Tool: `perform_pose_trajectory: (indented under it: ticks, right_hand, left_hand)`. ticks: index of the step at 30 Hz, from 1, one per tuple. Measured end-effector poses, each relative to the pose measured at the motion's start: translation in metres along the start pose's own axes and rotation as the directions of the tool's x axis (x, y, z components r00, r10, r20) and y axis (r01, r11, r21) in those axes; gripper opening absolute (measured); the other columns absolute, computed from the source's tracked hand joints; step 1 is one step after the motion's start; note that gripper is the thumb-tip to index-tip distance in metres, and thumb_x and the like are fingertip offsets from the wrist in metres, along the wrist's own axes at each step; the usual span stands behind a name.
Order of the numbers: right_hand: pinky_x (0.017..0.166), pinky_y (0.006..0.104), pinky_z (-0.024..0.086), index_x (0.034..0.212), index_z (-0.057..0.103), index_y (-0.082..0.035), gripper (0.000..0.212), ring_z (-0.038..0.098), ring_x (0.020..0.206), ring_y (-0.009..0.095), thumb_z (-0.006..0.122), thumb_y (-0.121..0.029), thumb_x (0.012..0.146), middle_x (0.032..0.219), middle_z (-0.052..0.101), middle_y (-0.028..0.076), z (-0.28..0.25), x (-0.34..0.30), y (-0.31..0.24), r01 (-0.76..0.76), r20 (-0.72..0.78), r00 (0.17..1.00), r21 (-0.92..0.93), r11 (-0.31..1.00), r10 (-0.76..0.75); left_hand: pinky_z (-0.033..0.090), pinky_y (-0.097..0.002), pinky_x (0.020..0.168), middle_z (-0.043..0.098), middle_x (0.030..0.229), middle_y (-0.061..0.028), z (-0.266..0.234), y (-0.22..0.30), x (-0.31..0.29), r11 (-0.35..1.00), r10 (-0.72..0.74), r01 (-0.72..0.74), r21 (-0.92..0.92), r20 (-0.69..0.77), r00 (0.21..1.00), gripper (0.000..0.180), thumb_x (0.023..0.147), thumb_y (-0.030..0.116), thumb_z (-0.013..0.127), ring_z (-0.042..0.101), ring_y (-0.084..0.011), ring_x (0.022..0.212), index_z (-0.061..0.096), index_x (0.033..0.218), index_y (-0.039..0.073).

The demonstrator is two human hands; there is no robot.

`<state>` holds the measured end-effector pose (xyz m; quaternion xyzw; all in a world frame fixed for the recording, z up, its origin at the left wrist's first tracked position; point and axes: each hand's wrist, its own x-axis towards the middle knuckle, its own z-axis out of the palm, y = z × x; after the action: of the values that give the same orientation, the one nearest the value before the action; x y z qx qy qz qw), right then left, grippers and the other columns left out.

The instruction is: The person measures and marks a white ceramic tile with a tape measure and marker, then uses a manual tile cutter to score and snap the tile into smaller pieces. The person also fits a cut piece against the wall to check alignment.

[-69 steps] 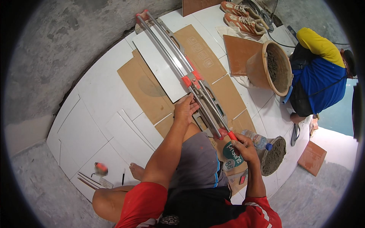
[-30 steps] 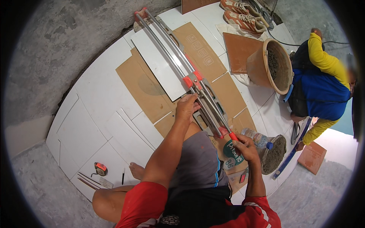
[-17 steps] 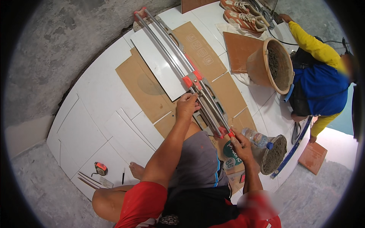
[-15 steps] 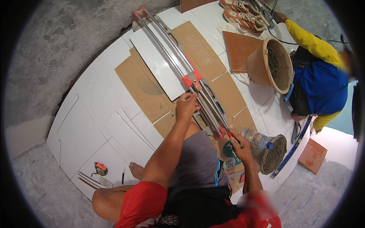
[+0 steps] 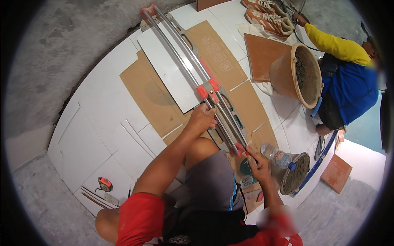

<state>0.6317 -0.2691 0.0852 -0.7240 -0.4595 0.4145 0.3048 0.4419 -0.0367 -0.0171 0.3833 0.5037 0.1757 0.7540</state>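
Observation:
A manual tile cutter [image 5: 185, 55] with two metal rails and red end pieces lies slantwise before me. Its red sliding carriage [image 5: 208, 91] sits about midway along the rails. Beneath the rails is a white tile [image 5: 166, 67], resting on the cutter's bed. My left hand [image 5: 201, 119] is closed at the near rail, just below the carriage; its fingertips are partly hidden. Toward the cutter's near end, my right hand [image 5: 257, 163] is closed around the lever handle [image 5: 246, 151], covering most of its grip. Flattened cardboard [image 5: 141, 80] lies under the cutter.
Right of the cutter are a mortar bucket [image 5: 283, 76], a plastic bottle [image 5: 276, 156], a smaller mortar container [image 5: 296, 174] and a blue level [image 5: 314, 170]. A co-worker [image 5: 349, 86] crouches beyond. Shoes [image 5: 269, 20] stand far right; a tape measure [image 5: 105, 184] lies left.
My view has shifted slightly. Both hands keep their places on the cutter, and the carriage looks unmoved. My knee now shows beside my left forearm. The co-worker's near arm has drawn back.

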Motion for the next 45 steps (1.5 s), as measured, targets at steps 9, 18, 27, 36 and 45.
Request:
perform_pose_trajectory:
  ticks: [9, 18, 27, 36, 45]
  right_hand:
    - [0.094, 0.0258, 0.049, 0.137, 0.060, 0.002, 0.036, 0.065, 0.111, 0.015, 0.059, -0.005, 0.102, 0.125, 0.069, 0.014, 0.003, -0.006, 0.024, -0.158, 0.031, 0.987, 0.044, 0.986, 0.157]
    - [0.086, 0.0232, 0.048, 0.139, 0.059, -0.001, 0.038, 0.062, 0.099, 0.010, 0.059, -0.003, 0.101, 0.120, 0.070, 0.009, 0.002, -0.004, 0.032, -0.050, 0.022, 0.999, 0.061, 0.997, 0.049]
    - [0.076, 0.0218, 0.047, 0.137, 0.062, -0.001, 0.037, 0.059, 0.084, 0.007, 0.060, -0.003, 0.100, 0.106, 0.074, 0.008, -0.004, 0.004, 0.013, -0.052, 0.055, 0.997, -0.001, 0.999, 0.052]
    - [0.065, 0.0203, 0.040, 0.138, 0.061, -0.002, 0.041, 0.045, 0.071, 0.004, 0.059, 0.001, 0.097, 0.082, 0.057, -0.002, 0.001, 0.001, 0.029, -0.066, 0.029, 0.998, 0.063, 0.996, 0.065]
    - [0.096, 0.0260, 0.047, 0.138, 0.061, -0.002, 0.037, 0.062, 0.111, 0.013, 0.059, -0.005, 0.101, 0.125, 0.069, 0.013, 0.014, 0.034, 0.010, -0.044, 0.025, 0.999, 0.130, 0.991, 0.041]
  left_hand:
    - [0.059, -0.0298, 0.066, 0.065, 0.095, -0.0104, -0.004, -0.004, -0.001, 0.998, -0.062, 0.062, 0.012, 0.094, 0.994, 0.029, 0.102, 0.025, 0.058, 0.069, -0.0171, 0.075, 0.057, 0.110, -0.003]
    - [0.050, -0.0266, 0.055, 0.057, 0.078, -0.0025, 0.056, -0.008, -0.009, 0.847, -0.247, 0.133, -0.514, -0.159, 0.956, 0.035, 0.107, 0.039, 0.045, 0.055, -0.0117, 0.061, 0.054, 0.096, 0.008]
    - [0.043, -0.0289, 0.049, 0.053, 0.072, -0.0025, 0.089, -0.034, 0.009, 0.831, -0.190, -0.068, -0.552, -0.396, 0.899, 0.054, 0.106, 0.053, 0.039, 0.050, -0.0140, 0.056, 0.058, 0.101, 0.003]
    - [0.036, -0.0255, 0.038, 0.044, 0.062, 0.0025, 0.091, -0.059, 0.024, 0.855, -0.061, -0.190, -0.483, -0.456, 0.888, 0.051, 0.106, 0.055, 0.036, 0.043, -0.0090, 0.045, 0.052, 0.089, 0.010]
    - [0.037, -0.0269, 0.038, 0.043, 0.061, 0.0014, 0.091, -0.021, 0.002, 0.858, -0.146, -0.101, -0.504, -0.426, 0.893, 0.051, 0.106, 0.056, 0.037, 0.043, -0.0107, 0.044, 0.046, 0.083, 0.011]
